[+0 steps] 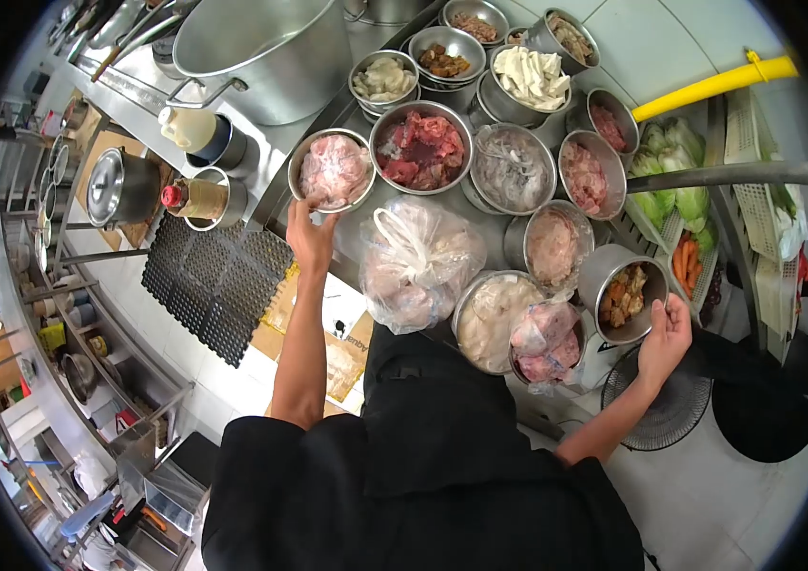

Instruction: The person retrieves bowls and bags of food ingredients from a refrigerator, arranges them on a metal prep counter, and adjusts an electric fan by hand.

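My left hand (312, 238) holds the near rim of a round metal bowl (297, 157) filled with pale pink raw meat (335, 169). My right hand (663, 338) grips the side of a metal pot (599, 271), which is tilted toward me. Browned, orange-coated pieces (625, 295) lie inside that pot. Between my hands sits a knotted clear plastic bag (423, 257) with pale contents. Beside the pot are a bagged portion of pink meat (545, 338) and a container of pale, whitish meat (494, 319). Dark red meat (423, 143) fills the bowl just right of my left hand's bowl.
Several more metal containers stand behind, one with white strips (530, 78). A large stockpot (261, 57) is at the back left. Crates with leafy greens (675, 171) and carrots (686, 262) are at right, below a metal rail (737, 176). A black mat (218, 285) lies on the floor.
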The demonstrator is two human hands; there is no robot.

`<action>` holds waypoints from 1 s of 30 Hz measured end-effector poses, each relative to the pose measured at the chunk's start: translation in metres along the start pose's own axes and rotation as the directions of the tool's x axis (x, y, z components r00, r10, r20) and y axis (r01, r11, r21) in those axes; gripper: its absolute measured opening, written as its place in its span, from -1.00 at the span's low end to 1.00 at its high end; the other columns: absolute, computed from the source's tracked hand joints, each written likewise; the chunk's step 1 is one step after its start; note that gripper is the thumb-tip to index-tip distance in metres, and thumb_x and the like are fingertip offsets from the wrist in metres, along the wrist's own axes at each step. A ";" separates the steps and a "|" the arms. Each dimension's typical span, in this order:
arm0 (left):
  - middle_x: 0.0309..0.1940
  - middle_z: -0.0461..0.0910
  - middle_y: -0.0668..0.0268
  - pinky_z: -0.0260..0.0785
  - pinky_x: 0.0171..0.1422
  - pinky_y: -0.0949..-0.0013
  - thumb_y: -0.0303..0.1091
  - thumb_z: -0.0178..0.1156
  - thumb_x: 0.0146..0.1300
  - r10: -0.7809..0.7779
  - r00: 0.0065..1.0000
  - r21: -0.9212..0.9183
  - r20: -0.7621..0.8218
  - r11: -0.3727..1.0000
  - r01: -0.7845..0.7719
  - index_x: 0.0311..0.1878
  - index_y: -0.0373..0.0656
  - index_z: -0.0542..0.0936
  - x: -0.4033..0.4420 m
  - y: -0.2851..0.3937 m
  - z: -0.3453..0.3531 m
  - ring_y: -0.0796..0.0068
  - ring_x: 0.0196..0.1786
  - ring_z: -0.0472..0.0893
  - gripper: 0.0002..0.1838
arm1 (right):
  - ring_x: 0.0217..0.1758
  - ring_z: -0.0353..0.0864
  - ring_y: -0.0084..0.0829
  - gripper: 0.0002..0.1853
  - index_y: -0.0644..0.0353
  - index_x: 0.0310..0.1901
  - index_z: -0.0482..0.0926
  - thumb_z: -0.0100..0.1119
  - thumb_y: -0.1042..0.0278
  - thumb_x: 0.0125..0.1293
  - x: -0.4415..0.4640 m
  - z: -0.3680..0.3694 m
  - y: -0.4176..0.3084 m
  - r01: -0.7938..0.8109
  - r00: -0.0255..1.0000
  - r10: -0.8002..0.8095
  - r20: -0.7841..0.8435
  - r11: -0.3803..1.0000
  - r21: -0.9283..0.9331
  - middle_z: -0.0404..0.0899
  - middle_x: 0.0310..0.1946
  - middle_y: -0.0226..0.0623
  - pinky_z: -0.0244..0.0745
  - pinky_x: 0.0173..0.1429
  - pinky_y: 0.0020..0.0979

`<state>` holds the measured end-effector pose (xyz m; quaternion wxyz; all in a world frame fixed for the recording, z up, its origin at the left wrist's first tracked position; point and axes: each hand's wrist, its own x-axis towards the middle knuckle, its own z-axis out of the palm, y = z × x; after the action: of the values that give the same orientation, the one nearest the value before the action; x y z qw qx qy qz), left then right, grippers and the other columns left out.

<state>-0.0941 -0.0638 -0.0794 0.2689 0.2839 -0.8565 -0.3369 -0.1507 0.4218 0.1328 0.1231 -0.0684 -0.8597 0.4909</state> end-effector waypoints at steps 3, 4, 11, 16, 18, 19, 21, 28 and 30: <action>-0.16 0.56 0.12 0.40 -0.05 0.16 -0.41 0.47 -0.16 0.025 1.000 0.038 0.015 0.999 -0.025 -0.14 -0.21 0.52 -0.002 -0.003 -0.002 0.04 -0.10 0.56 -0.54 | -0.19 0.50 -0.63 -0.82 0.43 -0.06 0.46 0.08 0.59 0.32 0.005 0.006 0.012 0.067 0.997 -0.068 0.025 0.997 0.023 0.54 -0.23 -0.37 0.39 -0.04 -0.59; -0.14 0.56 0.09 0.40 -0.04 0.13 -0.40 0.47 -0.15 0.035 0.999 0.064 0.029 0.997 -0.036 -0.09 -0.20 0.50 -0.002 -0.002 -0.003 0.01 -0.08 0.56 -0.50 | -0.16 0.50 -0.62 -0.81 0.43 -0.06 0.46 0.08 0.59 0.32 0.008 0.011 0.007 0.049 0.997 -0.052 0.062 0.998 0.041 0.54 -0.20 -0.36 0.38 -0.02 -0.58; -0.21 0.64 0.08 0.43 -0.09 0.09 -0.21 0.37 0.07 -0.176 0.958 0.286 0.226 0.952 0.108 0.08 -0.16 0.41 -0.023 0.056 -0.052 -0.03 -0.20 0.63 -0.46 | -0.18 0.51 -0.66 -0.80 0.41 -0.06 0.49 0.11 0.56 0.31 0.014 0.008 0.003 0.107 0.992 -0.109 0.058 0.994 0.034 0.54 -0.23 -0.38 0.40 -0.09 -0.62; -0.24 0.65 0.13 0.43 -0.06 0.28 -0.11 0.15 0.31 0.068 0.465 -0.193 0.883 0.955 0.225 -0.06 -0.21 0.60 -0.127 0.181 -0.022 0.32 -0.21 0.61 -0.66 | -0.26 0.50 -0.67 -0.83 0.40 -0.10 0.50 0.13 0.55 0.30 0.004 -0.023 0.025 0.068 0.998 -0.067 0.016 0.998 -0.013 0.54 -0.28 -0.39 0.42 -0.15 -0.60; -0.27 0.63 0.06 0.42 -0.09 0.20 -0.19 0.10 0.30 0.210 0.466 -0.275 0.859 0.959 0.075 -0.09 -0.23 0.56 -0.165 0.195 0.013 0.09 -0.19 0.61 -0.70 | -0.24 0.52 -0.63 -0.81 0.39 -0.08 0.50 0.14 0.55 0.29 -0.001 -0.026 0.029 0.037 0.999 -0.038 -0.020 0.997 -0.061 0.56 -0.26 -0.36 0.44 -0.13 -0.57; -0.27 0.62 0.03 0.42 -0.11 0.17 -0.22 0.08 0.30 0.324 0.522 -0.347 0.789 0.936 -0.056 -0.10 -0.24 0.55 -0.173 0.202 0.021 0.00 -0.20 0.60 -0.72 | -0.22 0.54 -0.60 -0.79 0.41 -0.06 0.50 0.14 0.55 0.28 -0.002 -0.031 0.038 0.069 0.997 -0.070 -0.014 0.997 -0.041 0.57 -0.24 -0.33 0.45 -0.10 -0.55; -0.27 0.60 -0.02 0.41 -0.13 0.14 -0.23 0.06 0.29 0.278 0.522 -0.290 0.806 0.955 -0.062 -0.12 -0.26 0.54 -0.173 0.209 0.028 -0.06 -0.22 0.58 -0.72 | -0.20 0.55 -0.58 -0.78 0.43 -0.05 0.49 0.13 0.55 0.29 -0.006 -0.039 0.052 0.029 0.999 -0.029 -0.024 1.000 -0.009 0.57 -0.21 -0.30 0.46 -0.09 -0.54; -0.22 0.58 0.11 0.47 -0.18 0.30 -0.36 0.01 0.30 0.197 0.231 -0.275 0.953 0.882 0.381 0.01 -0.27 0.47 -0.162 0.194 0.036 0.33 -0.29 0.61 -0.73 | -0.21 0.54 -0.59 -0.80 0.39 -0.07 0.50 0.13 0.54 0.30 -0.014 -0.043 0.071 -0.013 0.999 0.011 0.035 0.998 0.065 0.56 -0.24 -0.34 0.45 -0.10 -0.54; -0.05 0.54 0.11 0.48 -0.15 0.31 -0.39 0.01 0.28 0.204 0.203 -0.283 0.958 0.797 0.534 0.13 -0.23 0.39 -0.164 0.189 0.032 0.36 -0.23 0.60 -0.65 | -0.22 0.55 -0.59 -0.80 0.37 -0.08 0.51 0.15 0.53 0.28 -0.013 -0.044 0.067 0.004 1.000 -0.005 0.022 0.999 0.049 0.57 -0.25 -0.35 0.46 -0.08 -0.53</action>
<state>-0.0589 0.1746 -0.0055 -0.2935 0.0127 -0.6478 -0.7029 -0.1261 0.4887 0.0948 0.1164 -0.0582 -0.8490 0.5121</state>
